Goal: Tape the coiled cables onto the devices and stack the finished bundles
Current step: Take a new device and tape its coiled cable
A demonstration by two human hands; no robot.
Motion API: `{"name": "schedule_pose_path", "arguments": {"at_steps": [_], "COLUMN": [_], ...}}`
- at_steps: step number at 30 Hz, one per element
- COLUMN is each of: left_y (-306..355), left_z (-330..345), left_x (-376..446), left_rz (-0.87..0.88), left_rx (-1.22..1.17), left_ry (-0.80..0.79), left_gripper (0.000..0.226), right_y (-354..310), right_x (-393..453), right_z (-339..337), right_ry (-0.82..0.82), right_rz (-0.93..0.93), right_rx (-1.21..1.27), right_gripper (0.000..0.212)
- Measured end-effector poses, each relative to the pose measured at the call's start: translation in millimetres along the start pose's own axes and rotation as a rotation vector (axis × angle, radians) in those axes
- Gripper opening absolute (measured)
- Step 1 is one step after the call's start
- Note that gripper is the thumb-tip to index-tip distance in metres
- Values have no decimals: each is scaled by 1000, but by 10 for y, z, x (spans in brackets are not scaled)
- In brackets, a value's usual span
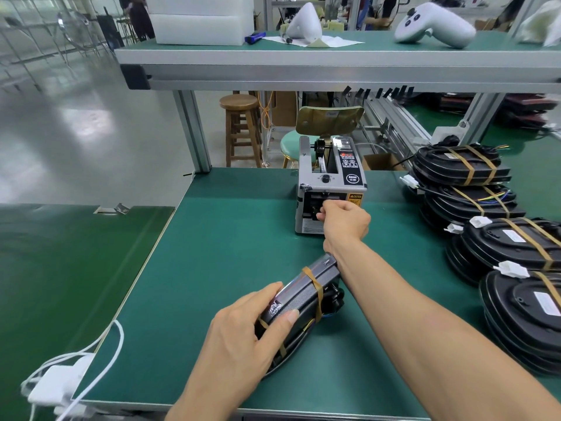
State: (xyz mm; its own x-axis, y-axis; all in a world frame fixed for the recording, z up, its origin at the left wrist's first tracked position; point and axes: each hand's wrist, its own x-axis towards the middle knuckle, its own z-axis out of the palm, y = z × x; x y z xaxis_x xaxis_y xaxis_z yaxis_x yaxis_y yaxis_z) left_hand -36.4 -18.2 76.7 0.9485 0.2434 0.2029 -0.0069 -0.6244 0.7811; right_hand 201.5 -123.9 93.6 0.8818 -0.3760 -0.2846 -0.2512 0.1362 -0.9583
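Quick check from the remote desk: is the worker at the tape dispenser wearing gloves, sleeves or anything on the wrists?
No. The left hand and right hand are bare, with no gloves. Both forearms are uncovered as far as the frame shows; no sleeve edge is in view. No watch, wrist strap, ring or marking is visible. The fingernails look short and unpainted.

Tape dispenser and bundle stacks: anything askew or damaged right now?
Nothing looks damaged. The finished bundles are stacked unevenly, each offset from the next. The tape dispenser sits upright, the right hand at its outlet, the left hand gripping the device.
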Motion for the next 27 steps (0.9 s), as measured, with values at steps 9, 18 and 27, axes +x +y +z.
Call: {"name": "schedule_pose_path", "arguments": {"at_steps": [9,18,27], "left_y": [-16,-7,0], "left_z": [10,12,3], "left_x": [0,0,1], "left_rz": [0,-10,-19], "left_rx": [-19,-2,7], "left_ry": [5,8,4], "left_gripper": [45,50,52], "right_y": [81,158,87], "right_x": [-17,29,-196], "right_z": [-195,-369,-852], "right_ry": [-262,-280,-546], "right_rz": [-99,-105,-96], "right_rx": [-176,-97,-30], "right_gripper": [15,15,10]}}
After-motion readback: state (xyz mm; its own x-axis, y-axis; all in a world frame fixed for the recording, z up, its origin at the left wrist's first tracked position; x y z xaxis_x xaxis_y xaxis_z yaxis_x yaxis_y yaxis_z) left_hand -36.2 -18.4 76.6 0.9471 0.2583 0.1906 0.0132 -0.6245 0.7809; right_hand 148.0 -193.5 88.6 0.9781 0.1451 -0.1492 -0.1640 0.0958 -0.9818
